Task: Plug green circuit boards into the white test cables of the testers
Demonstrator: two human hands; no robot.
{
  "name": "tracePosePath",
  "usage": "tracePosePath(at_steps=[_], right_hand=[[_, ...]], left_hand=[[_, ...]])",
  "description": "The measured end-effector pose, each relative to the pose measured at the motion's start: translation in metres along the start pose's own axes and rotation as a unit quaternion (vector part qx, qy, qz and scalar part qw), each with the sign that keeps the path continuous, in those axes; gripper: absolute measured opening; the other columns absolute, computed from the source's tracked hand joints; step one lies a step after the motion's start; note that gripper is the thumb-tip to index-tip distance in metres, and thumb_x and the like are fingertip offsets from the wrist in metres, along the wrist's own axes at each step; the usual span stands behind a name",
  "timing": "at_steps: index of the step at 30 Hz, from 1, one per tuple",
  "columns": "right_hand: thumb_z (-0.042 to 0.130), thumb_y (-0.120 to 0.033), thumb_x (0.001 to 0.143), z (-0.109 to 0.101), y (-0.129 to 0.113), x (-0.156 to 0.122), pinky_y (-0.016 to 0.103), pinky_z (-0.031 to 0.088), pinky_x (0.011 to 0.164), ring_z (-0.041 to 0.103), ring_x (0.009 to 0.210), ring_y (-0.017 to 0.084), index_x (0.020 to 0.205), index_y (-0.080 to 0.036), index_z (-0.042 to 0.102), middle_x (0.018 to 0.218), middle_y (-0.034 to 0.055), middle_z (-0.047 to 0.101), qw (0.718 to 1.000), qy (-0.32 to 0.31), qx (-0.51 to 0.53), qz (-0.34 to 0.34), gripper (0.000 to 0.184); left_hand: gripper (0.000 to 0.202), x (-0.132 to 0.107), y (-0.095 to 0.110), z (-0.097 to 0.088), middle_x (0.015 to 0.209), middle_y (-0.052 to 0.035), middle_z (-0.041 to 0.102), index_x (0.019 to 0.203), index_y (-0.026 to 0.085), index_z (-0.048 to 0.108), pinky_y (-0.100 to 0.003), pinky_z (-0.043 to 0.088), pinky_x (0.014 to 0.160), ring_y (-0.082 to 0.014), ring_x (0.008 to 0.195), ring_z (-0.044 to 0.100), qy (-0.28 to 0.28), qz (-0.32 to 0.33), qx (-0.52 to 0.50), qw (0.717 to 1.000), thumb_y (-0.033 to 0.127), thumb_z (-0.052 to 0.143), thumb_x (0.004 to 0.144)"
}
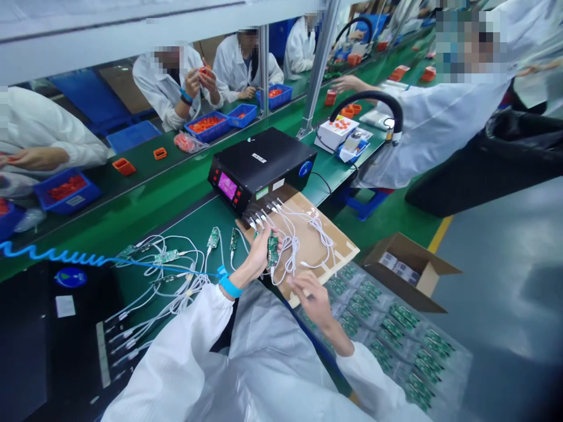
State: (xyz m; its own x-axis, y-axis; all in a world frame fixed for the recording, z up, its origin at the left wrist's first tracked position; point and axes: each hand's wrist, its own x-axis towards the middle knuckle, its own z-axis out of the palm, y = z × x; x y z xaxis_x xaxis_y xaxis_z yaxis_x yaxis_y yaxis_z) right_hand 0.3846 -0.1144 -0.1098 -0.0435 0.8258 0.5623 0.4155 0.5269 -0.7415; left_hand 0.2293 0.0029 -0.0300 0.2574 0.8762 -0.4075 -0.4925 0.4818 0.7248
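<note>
My left hand (pixel 258 253), with a blue wrist strap (pixel 229 283), is closed on a green circuit board (pixel 273 251). A white cable (pixel 272 274) meets the board's lower end. Low over the near edge of a cardboard sheet (pixel 308 228), my right hand (pixel 313 298) has loosely bent, slightly blurred fingers, apart, with nothing visible in them. Several white cables (pixel 288 246) run across the cardboard from the front of a black test box (pixel 264 164) with a lit pink screen (pixel 227 186). More circuit boards (pixel 213 238) with cables lie left of my left hand.
A tray of green boards (pixel 396 334) stands at my right, beside an open carton (pixel 409 269). A second black box (pixel 65 340) is at left, under a coiled blue cord (pixel 53 253). Co-workers sit across the line by blue bins (pixel 206 126) of orange parts; another person (pixel 440 117) works at right.
</note>
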Motion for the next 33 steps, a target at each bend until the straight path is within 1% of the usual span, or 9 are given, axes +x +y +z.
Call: tracePosePath(at_steps=[2, 3, 6, 10, 12, 14, 22, 29, 33], right_hand=[[0.067, -0.023, 0.100, 0.002, 0.001, 0.019, 0.037, 0.059, 0.082, 0.070, 0.084, 0.019, 0.115, -0.025, 0.076, 0.098, 0.0047, 0.078, 0.993, 0.091, -0.003, 0.075, 0.018], [0.067, -0.026, 0.100, 0.004, 0.001, 0.029, 0.037, 0.059, 0.081, 0.071, 0.084, 0.019, 0.116, -0.024, 0.076, 0.099, 0.0052, 0.079, 0.988, 0.121, -0.007, 0.095, 0.019], [0.062, -0.029, 0.102, 0.013, 0.001, 0.055, 0.036, 0.060, 0.081, 0.074, 0.086, 0.020, 0.115, -0.023, 0.079, 0.101, 0.0067, 0.080, 0.982, 0.156, 0.013, 0.107, 0.022], [0.064, -0.029, 0.101, 0.021, -0.005, 0.071, 0.032, 0.059, 0.073, 0.072, 0.076, 0.018, 0.109, -0.023, 0.080, 0.089, 0.0048, 0.078, 0.978, 0.160, 0.059, 0.122, 0.019], [0.066, -0.028, 0.099, 0.023, -0.008, 0.073, 0.031, 0.057, 0.068, 0.067, 0.072, 0.017, 0.105, -0.022, 0.080, 0.083, 0.0034, 0.073, 0.977, 0.166, 0.058, 0.122, 0.016], [0.067, -0.028, 0.099, 0.023, -0.009, 0.073, 0.032, 0.056, 0.069, 0.064, 0.072, 0.016, 0.103, -0.022, 0.080, 0.082, 0.0027, 0.068, 0.976, 0.176, 0.046, 0.121, 0.015], [0.064, -0.033, 0.101, 0.024, -0.004, 0.076, 0.037, 0.061, 0.080, 0.064, 0.082, 0.018, 0.106, -0.023, 0.076, 0.095, 0.0058, 0.062, 0.976, 0.171, 0.018, 0.130, 0.017], [0.065, -0.035, 0.101, 0.029, -0.001, 0.072, 0.035, 0.066, 0.073, 0.068, 0.077, 0.015, 0.104, -0.021, 0.072, 0.103, 0.0060, 0.058, 0.964, 0.195, 0.093, 0.157, 0.016], [0.065, -0.033, 0.101, 0.028, 0.000, 0.071, 0.034, 0.067, 0.075, 0.068, 0.078, 0.015, 0.103, -0.021, 0.071, 0.101, 0.0053, 0.058, 0.971, 0.181, 0.076, 0.138, 0.014]], left_hand=[[0.048, -0.001, -0.004, 0.002, 0.072, -0.0001, 0.064, 0.097, 0.016, 0.059, -0.020, 0.044, 0.053, -0.0096, 0.056, 0.058, 0.003, 0.001, 0.019, 1.000, 0.059, 0.077, 0.087], [0.048, -0.001, -0.005, 0.004, 0.072, -0.0004, 0.064, 0.098, 0.015, 0.060, -0.020, 0.045, 0.053, -0.0098, 0.056, 0.058, 0.004, -0.003, 0.024, 1.000, 0.058, 0.077, 0.087], [0.047, -0.004, -0.009, 0.011, 0.072, -0.0014, 0.066, 0.097, 0.015, 0.061, -0.022, 0.048, 0.058, -0.0119, 0.060, 0.062, 0.012, -0.025, 0.018, 0.999, 0.058, 0.077, 0.087], [0.045, -0.006, -0.011, 0.020, 0.079, -0.0039, 0.069, 0.095, 0.015, 0.064, -0.024, 0.052, 0.064, -0.0156, 0.072, 0.068, 0.029, -0.038, -0.004, 0.999, 0.058, 0.074, 0.090], [0.045, -0.006, -0.011, 0.021, 0.082, -0.0044, 0.070, 0.095, 0.015, 0.065, -0.025, 0.053, 0.066, -0.0165, 0.075, 0.070, 0.032, -0.037, -0.004, 0.999, 0.058, 0.075, 0.089], [0.047, -0.005, -0.013, 0.021, 0.082, -0.0044, 0.070, 0.095, 0.015, 0.065, -0.025, 0.054, 0.066, -0.0169, 0.076, 0.070, 0.028, -0.032, 0.000, 0.999, 0.060, 0.077, 0.087], [0.060, -0.002, -0.024, 0.017, 0.082, -0.0027, 0.068, 0.104, 0.016, 0.067, -0.023, 0.052, 0.065, -0.0157, 0.077, 0.068, 0.010, -0.003, 0.050, 0.999, 0.069, 0.079, 0.079], [0.066, -0.001, -0.024, 0.017, 0.076, 0.0001, 0.065, 0.103, 0.016, 0.067, -0.021, 0.051, 0.063, -0.0111, 0.067, 0.061, 0.009, 0.009, 0.075, 0.997, 0.072, 0.082, 0.072], [0.062, 0.000, -0.027, 0.015, 0.078, -0.0002, 0.064, 0.102, 0.015, 0.068, -0.018, 0.047, 0.059, -0.0087, 0.065, 0.057, 0.021, 0.028, 0.094, 0.995, 0.070, 0.081, 0.076]])
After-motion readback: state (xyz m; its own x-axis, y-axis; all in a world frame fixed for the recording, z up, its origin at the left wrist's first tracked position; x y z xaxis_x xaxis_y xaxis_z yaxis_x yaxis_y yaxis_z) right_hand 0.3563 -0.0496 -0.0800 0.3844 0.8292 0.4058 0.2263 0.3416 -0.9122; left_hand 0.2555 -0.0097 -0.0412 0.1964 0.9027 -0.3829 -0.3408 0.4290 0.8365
